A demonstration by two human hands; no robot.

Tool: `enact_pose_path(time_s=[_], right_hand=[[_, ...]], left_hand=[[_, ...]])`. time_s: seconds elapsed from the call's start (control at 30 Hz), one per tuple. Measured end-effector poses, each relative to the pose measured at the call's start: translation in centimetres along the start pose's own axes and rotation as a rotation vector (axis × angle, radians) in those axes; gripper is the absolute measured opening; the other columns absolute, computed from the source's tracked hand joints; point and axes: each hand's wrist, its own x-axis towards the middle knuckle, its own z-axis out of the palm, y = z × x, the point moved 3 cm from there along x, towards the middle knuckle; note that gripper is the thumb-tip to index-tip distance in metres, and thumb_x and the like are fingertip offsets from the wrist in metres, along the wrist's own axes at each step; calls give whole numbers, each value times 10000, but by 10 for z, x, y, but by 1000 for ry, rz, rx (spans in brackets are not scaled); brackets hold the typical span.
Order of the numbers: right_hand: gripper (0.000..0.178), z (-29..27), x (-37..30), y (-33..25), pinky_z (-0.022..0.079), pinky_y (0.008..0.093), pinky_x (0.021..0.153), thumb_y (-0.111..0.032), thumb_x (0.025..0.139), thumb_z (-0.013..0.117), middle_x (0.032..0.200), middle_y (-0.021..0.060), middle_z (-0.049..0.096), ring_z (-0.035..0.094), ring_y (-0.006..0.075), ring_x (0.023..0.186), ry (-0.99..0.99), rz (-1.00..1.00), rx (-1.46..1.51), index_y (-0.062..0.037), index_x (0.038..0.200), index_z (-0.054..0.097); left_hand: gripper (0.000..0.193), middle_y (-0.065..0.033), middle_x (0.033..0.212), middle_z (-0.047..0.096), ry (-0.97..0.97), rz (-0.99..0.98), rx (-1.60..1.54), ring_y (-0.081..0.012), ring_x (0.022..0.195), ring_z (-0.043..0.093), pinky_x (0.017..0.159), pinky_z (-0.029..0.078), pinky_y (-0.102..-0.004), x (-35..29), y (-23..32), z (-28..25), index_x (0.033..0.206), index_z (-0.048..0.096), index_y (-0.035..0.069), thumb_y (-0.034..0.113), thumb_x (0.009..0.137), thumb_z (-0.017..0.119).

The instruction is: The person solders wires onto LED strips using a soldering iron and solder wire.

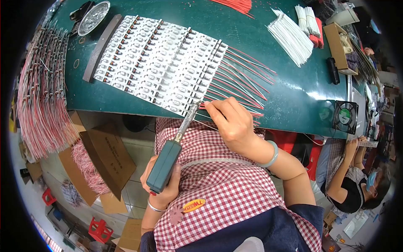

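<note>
My left hand [168,192] is wrapped round the green handle of a soldering iron [165,166]. Its metal shaft points up and away, and the tip meets the near right corner of a panel of white circuit boards [168,63]. At that same corner my right hand [236,125] pinches a thin red wire [202,106], its end close to the iron's tip. Rows of small parts cover the panel. Red and white wires [241,80] fan out from its right edge. A dark bar [100,50] lies along the panel's left edge.
On the green table [294,107] are white wires [291,38], red wires [235,5], a metal dish [94,19] and a small fan [345,117]. Wired strips [44,84] hang over the left edge above a cardboard box [107,157]. Another person [350,185] sits at right.
</note>
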Motion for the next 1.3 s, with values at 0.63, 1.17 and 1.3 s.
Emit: enact_pose_path(time_s=[0.63, 1.17, 1.3], right_hand=[[324, 2, -1, -1, 504, 322, 604, -9, 717, 667, 906, 111, 641, 603, 238, 775, -8, -11, -50, 78, 1030, 676], [335, -1, -5, -9, 519, 329, 588, 12, 702, 678, 907, 114, 669, 618, 233, 737, 19, -7, 25, 74, 1031, 675], [327, 1, -6, -9, 514, 327, 583, 10, 707, 680, 905, 113, 666, 616, 232, 735, 22, -15, 16, 71, 1028, 673]], left_hand=[[242, -186, 938, 688, 53, 22, 8, -299, 771, 699, 666, 544, -328, -9, -4, -4, 1013, 690, -59, 35, 800, 756], [227, -176, 937, 702, 5, -15, -2, -294, 790, 704, 679, 548, -333, -14, -1, -5, 975, 695, -63, -24, 759, 755], [232, -170, 934, 703, -12, 28, 25, -292, 786, 705, 677, 548, -331, -9, 3, -4, 970, 694, -66, -33, 748, 754]])
